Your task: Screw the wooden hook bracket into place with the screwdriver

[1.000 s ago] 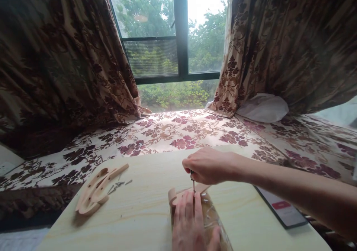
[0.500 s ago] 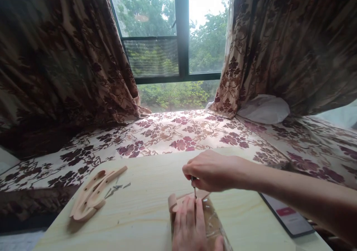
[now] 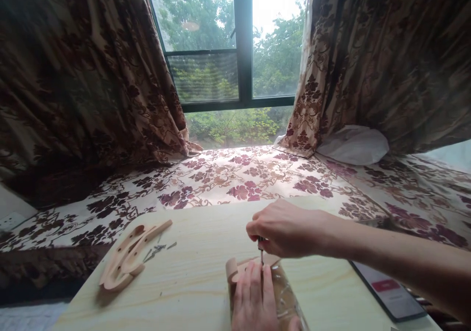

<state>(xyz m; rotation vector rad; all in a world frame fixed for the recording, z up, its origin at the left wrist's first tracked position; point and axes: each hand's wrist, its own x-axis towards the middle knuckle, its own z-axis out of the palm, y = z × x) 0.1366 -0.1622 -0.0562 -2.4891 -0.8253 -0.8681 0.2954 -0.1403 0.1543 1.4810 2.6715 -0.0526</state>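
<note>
My right hand is closed around the handle of a screwdriver, held upright with its thin shaft pointing down. The shaft's lower end meets a light wooden piece with a rounded end, just beyond my left fingertips. My left hand lies flat with fingers stretched out over that piece, covering most of it. Beneath is a brown block that looks wrapped in clear plastic. The screwdriver tip and any screw under it are too small to make out.
On the pale wooden table, curved wooden pieces with holes lie at the left, beside several loose screws. A flat tablet-like device lies at the right edge. Beyond the table is a floral-covered ledge below the window.
The whole view has shifted slightly, so everything appears a little further right. Both hands keep their places on the screwdriver and the wooden piece.
</note>
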